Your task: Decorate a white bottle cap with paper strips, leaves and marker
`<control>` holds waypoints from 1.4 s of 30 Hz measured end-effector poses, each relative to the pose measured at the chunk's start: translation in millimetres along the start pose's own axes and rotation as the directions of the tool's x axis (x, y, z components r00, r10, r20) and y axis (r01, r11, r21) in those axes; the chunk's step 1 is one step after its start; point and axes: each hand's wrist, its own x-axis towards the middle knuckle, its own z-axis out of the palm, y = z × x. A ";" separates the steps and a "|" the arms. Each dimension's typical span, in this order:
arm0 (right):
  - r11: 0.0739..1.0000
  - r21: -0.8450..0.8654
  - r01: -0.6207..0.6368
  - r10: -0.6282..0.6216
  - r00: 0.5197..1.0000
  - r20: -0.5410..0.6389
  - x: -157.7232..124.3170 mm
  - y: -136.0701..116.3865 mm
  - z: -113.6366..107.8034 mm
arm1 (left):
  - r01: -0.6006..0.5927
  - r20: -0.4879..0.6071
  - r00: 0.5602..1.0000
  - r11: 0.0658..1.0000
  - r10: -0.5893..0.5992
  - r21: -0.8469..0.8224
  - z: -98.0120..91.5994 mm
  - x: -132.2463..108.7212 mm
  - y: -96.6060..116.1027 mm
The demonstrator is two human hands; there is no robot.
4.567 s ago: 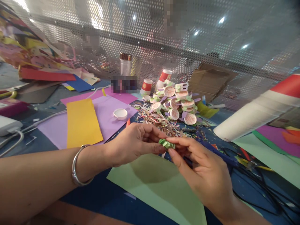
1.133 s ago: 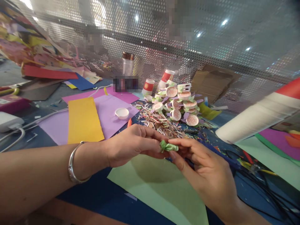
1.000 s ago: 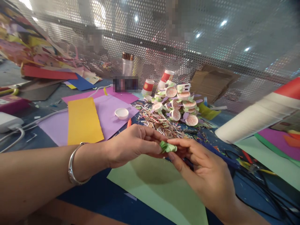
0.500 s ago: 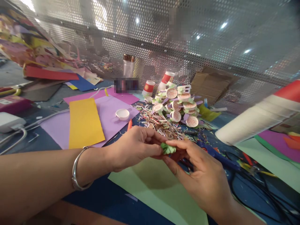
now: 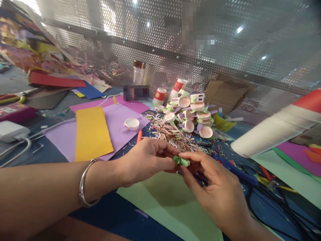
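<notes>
A small crumpled piece of green paper (image 5: 182,161) is pinched between the fingertips of both hands. My left hand (image 5: 147,159), with a silver bangle on the wrist, grips its left side. On the right side, the thumb and forefinger of my right hand (image 5: 213,180) close on it. Beneath the hands lies a light green sheet (image 5: 173,204). Just beyond them is a heap of paper shreds (image 5: 173,132), and behind it a pile of small round paper pieces (image 5: 188,115) with green and purple tabs.
Purple paper (image 5: 120,113) bears a yellow sheet (image 5: 92,134) and a white lid (image 5: 132,124). A white roll with a red end (image 5: 276,127), black cables (image 5: 278,207) and a blue tool (image 5: 233,169) lie right. Red-and-white cups (image 5: 159,96) stand behind.
The green paper has been turned and looks more tightly rolled between my fingers. My right thumb has shifted slightly. The whole view has moved a little.
</notes>
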 end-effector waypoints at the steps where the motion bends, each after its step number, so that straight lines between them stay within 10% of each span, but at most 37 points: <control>1: 1.000 -0.005 -0.001 0.001 1.000 -0.001 0.3 -0.2 0.1 | -0.001 0.006 1.000 1.000 0.001 0.006 -0.3 -0.2 -0.3; 19: 0.999 -0.047 -0.002 0.003 1.000 0.011 2.0 -3.7 1.1 | -0.304 0.029 0.941 0.805 0.337 0.509 -2.4 -0.2 -8.5; 42: 0.990 0.012 -0.139 0.139 0.989 -0.044 3.7 6.0 -18.6 | -0.230 0.060 0.932 0.453 0.359 0.862 -18.5 14.7 2.7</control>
